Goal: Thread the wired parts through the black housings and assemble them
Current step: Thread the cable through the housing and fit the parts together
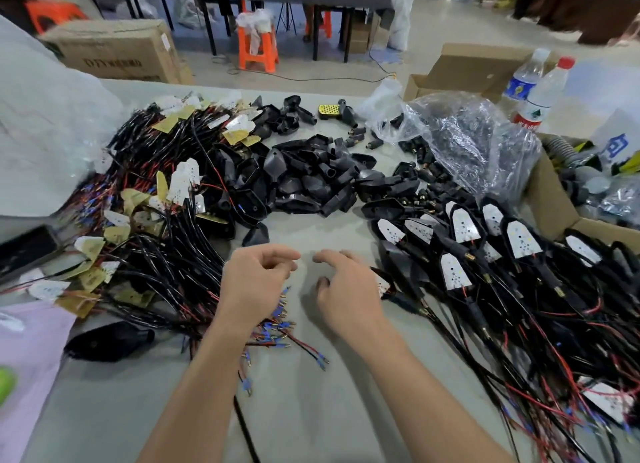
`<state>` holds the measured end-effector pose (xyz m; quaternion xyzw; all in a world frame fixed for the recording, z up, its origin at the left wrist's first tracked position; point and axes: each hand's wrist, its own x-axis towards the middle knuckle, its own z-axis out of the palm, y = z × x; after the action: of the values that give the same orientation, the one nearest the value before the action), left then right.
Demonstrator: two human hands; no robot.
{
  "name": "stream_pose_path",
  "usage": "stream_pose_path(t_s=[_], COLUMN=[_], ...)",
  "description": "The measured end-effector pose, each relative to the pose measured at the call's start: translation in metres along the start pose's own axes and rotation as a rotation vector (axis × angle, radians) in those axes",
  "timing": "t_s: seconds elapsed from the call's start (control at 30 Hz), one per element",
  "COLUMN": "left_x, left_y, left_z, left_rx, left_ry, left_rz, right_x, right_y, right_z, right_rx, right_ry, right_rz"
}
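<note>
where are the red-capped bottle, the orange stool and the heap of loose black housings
red-capped bottle (546, 95): head view, on its clear body below the cap.
orange stool (268, 52): head view, on a front leg.
heap of loose black housings (311, 182): head view, on a housing near the heap's middle.

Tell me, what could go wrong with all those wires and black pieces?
The left hand and right hand hold nothing. The wired boards lie in a tangled heap, so pulling one out may drag others along. The empty black housings sit close to the finished units, so the two piles could get mixed. The blue-tipped wire ends lie right by the left wrist and might get swept aside.
</note>
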<state>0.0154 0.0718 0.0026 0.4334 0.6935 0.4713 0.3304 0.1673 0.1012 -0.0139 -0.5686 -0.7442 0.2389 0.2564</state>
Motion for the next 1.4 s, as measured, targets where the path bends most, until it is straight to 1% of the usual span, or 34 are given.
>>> stream_pose_path(t_s=[0.07,0.13,0.2,0.23,0.3,0.33,0.4,0.47,0.53,0.6,0.7,0.77,0.8,0.83,0.9,0.93,0.97,1.0,1.03,1.07,1.1,1.13,1.2,1.23,1.27,1.33,1.37,1.4], left_x=[0.001,0.001,0.002,0.004,0.007,0.008,0.007,0.005,0.005,0.005,0.002,0.000,0.001,0.002,0.001,0.000,-0.004,-0.006,-0.007,-0.004,0.001,0.006,0.016,0.018,0.020,0.024,0.026,0.028], left_y=[-0.008,-0.013,-0.020,-0.026,-0.034,-0.038,-0.043,-0.048,-0.053,-0.056,-0.055,-0.055,-0.055,-0.054,-0.045,-0.041,-0.034,-0.027,-0.023,-0.022,-0.021,-0.022,-0.027,-0.031,-0.035,-0.037,-0.036,-0.034], left_z=[-0.019,-0.039,-0.058,-0.067,-0.080,-0.084,-0.084,-0.083,-0.085,-0.086,-0.081,-0.076,-0.073,-0.070,-0.064,-0.060,-0.055,-0.051,-0.047,-0.043,-0.042,-0.042,-0.044,-0.046,-0.047,-0.052,-0.053,-0.055], left_rx=[0.110,0.272,0.464,0.541,0.618,0.633,0.655,0.695,0.749,0.760,0.803,0.871,0.869,0.826,0.569,0.432,0.368,0.383,0.426,0.476,0.533,0.599,0.772,0.853,0.906,0.922,0.901,0.882], left_ry=[0.092,0.212,0.310,0.332,0.296,0.265,0.224,0.205,0.191,0.215,0.240,0.239,0.257,0.289,0.433,0.516,0.575,0.578,0.540,0.487,0.437,0.396,0.335,0.319,0.310,0.328,0.345,0.360], left_rz=[0.032,0.078,0.150,0.176,0.135,0.094,0.059,0.082,0.142,0.182,0.161,0.153,0.152,0.141,0.118,0.154,0.242,0.351,0.448,0.483,0.440,0.345,0.139,0.092,0.079,0.075,0.060,0.039], right_x=[0.007,0.013,0.020,0.023,0.030,0.035,0.046,0.058,0.068,0.078,0.087,0.085,0.082,0.080,0.075,0.073,0.070,0.068,0.066,0.063,0.060,0.058,0.058,0.058,0.059,0.059,0.058,0.057], right_y=[-0.018,-0.035,-0.054,-0.065,-0.083,-0.091,-0.101,-0.111,-0.119,-0.122,-0.118,-0.115,-0.114,-0.114,-0.111,-0.110,-0.110,-0.109,-0.108,-0.108,-0.110,-0.111,-0.107,-0.102,-0.095,-0.080,-0.074,-0.067], right_z=[0.014,0.028,0.042,0.049,0.062,0.067,0.076,0.081,0.082,0.079,0.061,0.044,0.035,0.027,0.011,0.003,-0.004,-0.010,-0.015,-0.020,-0.024,-0.028,-0.038,-0.044,-0.050,-0.056,-0.058,-0.058], right_rx=[-0.003,-0.001,0.048,0.084,0.117,0.086,-0.060,-0.242,-0.312,-0.232,0.031,0.176,0.217,0.235,0.231,0.234,0.241,0.267,0.319,0.383,0.462,0.574,0.907,1.030,1.048,0.858,0.842,0.915], right_ry=[-0.072,-0.112,-0.159,-0.191,-0.251,-0.278,-0.316,-0.362,-0.435,-0.476,-0.474,-0.444,-0.431,-0.431,-0.456,-0.449,-0.410,-0.354,-0.307,-0.285,-0.288,-0.329,-0.488,-0.562,-0.602,-0.631,-0.637,-0.629], right_rz=[-0.021,-0.068,-0.126,-0.146,-0.165,-0.166,-0.183,-0.227,-0.201,-0.096,0.040,0.036,0.018,0.001,-0.033,-0.050,-0.068,-0.084,-0.095,-0.099,-0.099,-0.082,0.058,0.144,0.181,0.129,0.111,0.134])
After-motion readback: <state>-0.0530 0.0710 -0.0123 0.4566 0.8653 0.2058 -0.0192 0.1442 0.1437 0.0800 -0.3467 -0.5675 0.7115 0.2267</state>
